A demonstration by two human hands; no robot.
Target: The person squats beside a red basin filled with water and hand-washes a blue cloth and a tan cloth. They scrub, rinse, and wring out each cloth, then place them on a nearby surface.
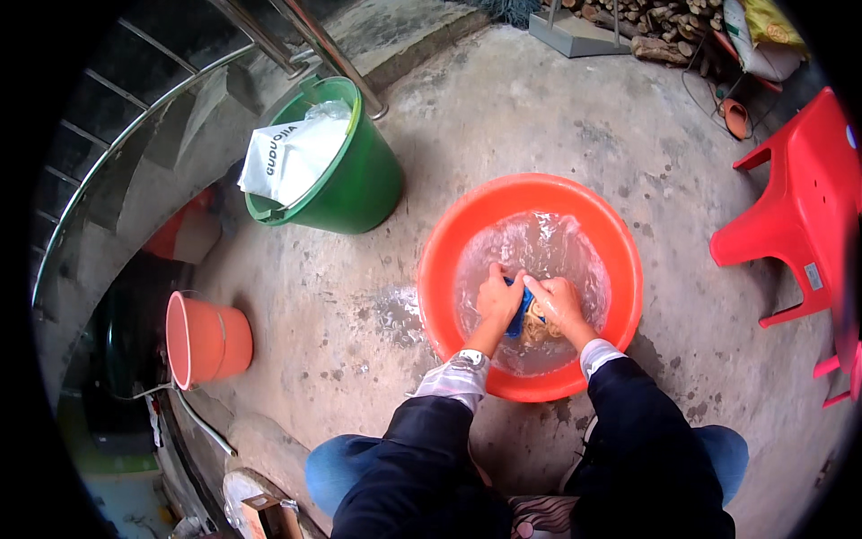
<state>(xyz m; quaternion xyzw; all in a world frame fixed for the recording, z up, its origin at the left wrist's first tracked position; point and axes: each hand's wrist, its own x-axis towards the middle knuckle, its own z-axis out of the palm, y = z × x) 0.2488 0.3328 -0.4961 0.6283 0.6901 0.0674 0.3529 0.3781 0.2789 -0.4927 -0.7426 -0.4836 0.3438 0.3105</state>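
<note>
In a red plastic basin (530,383) of murky water, both of my hands meet over a blue object (514,321) with a pale yellow, tangled mass (537,327) beside it, partly under the water. My left hand (496,301) is closed on the left side of the blue object. My right hand (553,301) grips from the right, thumb reaching to the blue object, over the yellowish mass; its other fingers are mostly hidden.
A green bucket (359,189) with white bags stands upper left, near railed steps (211,112); a pink bucket (215,341) at left. Red plastic stools (781,207) are at right, firewood (664,27) and sacks at back right. Wet concrete floor (314,341) surrounds the basin.
</note>
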